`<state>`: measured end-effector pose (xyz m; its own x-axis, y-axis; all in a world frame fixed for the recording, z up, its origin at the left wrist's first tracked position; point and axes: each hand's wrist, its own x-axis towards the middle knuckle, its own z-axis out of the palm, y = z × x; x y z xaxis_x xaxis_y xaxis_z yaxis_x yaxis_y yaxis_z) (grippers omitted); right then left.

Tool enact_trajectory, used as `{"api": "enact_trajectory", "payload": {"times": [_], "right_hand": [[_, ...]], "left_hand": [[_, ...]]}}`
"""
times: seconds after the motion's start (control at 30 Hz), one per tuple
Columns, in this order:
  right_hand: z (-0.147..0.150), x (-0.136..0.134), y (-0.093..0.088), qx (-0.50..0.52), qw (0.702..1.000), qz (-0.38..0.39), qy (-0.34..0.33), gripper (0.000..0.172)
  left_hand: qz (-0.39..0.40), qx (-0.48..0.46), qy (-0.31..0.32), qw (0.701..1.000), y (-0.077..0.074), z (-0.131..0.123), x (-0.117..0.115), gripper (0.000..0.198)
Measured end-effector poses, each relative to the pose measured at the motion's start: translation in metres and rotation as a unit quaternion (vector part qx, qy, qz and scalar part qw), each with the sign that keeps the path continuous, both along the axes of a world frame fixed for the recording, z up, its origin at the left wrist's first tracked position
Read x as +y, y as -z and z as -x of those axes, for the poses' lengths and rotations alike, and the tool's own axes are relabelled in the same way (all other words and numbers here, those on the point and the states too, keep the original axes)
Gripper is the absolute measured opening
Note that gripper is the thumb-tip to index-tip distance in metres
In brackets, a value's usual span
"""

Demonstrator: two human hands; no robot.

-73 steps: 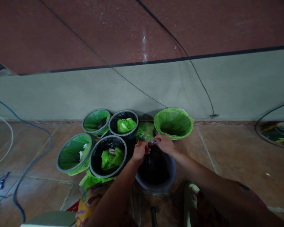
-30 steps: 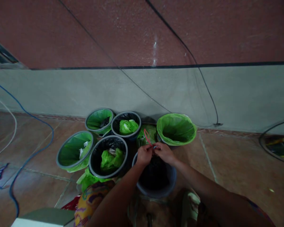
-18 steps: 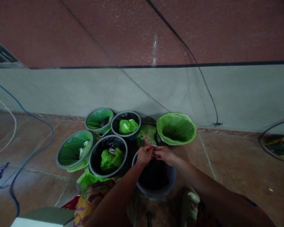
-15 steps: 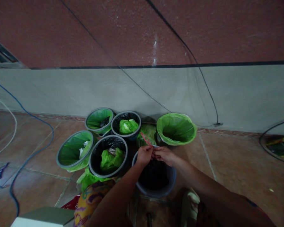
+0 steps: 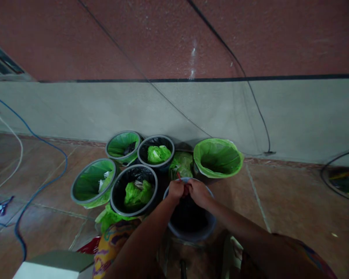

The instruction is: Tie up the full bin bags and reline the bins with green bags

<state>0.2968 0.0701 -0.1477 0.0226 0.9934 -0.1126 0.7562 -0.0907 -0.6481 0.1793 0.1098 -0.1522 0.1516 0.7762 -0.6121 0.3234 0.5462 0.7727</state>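
Observation:
Both hands meet over the far rim of a grey-blue bin (image 5: pixel 211 224) that stands on the floor before me, a dark black bag (image 5: pixel 189 217) inside it. My left hand (image 5: pixel 176 190) is closed on a red strip (image 5: pixel 186 189), thin and string-like, at the top of the black bag. Against it, my right hand (image 5: pixel 200 193) is also closed, pinching the same strip. The fingertips partly hide the strip and the gathered plastic. Just beyond the hands lies a knotted green bag (image 5: pixel 182 164).
A bin with a green liner (image 5: pixel 218 155) stands behind at right. Several lined bins, one with a black liner (image 5: pixel 119 193), cluster at left. A blue cable (image 5: pixel 43 186) and keys (image 5: pixel 1 208) lie on the floor. A white box (image 5: pixel 55 267) sits at lower left.
My hands have drawn lower and closer into the bin's opening. The red strip, which stuck up long before, now shows mostly between my fingers. The view has shifted slightly.

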Motion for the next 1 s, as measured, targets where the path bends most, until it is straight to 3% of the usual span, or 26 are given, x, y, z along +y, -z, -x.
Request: {"api": "enact_trajectory", "payload": {"times": [0.3,0.47,0.73,0.9,1.0], "right_hand": [[-0.005,0.005,-0.01,0.059,0.996,-0.007,-0.07,0.028],[-0.003,0.004,-0.015,0.039,0.993,-0.004,-0.107,0.031],[-0.002,0.005,-0.008,0.005,0.998,0.025,-0.055,0.024],[-0.003,0.008,0.001,0.13,0.989,0.068,0.005,0.019],[-0.003,0.007,0.004,0.235,0.957,0.157,0.058,0.018]], "left_hand": [[0.003,0.02,0.005,1.0,0.006,0.005,0.0,0.032],[-0.024,0.032,0.001,0.999,0.003,0.003,0.0,0.028],[-0.115,0.119,0.043,0.985,-0.011,0.003,0.006,0.034],[-0.203,0.242,0.085,0.945,-0.027,-0.001,0.004,0.027],[-0.197,0.25,0.102,0.942,-0.031,-0.004,0.002,0.03]]}}
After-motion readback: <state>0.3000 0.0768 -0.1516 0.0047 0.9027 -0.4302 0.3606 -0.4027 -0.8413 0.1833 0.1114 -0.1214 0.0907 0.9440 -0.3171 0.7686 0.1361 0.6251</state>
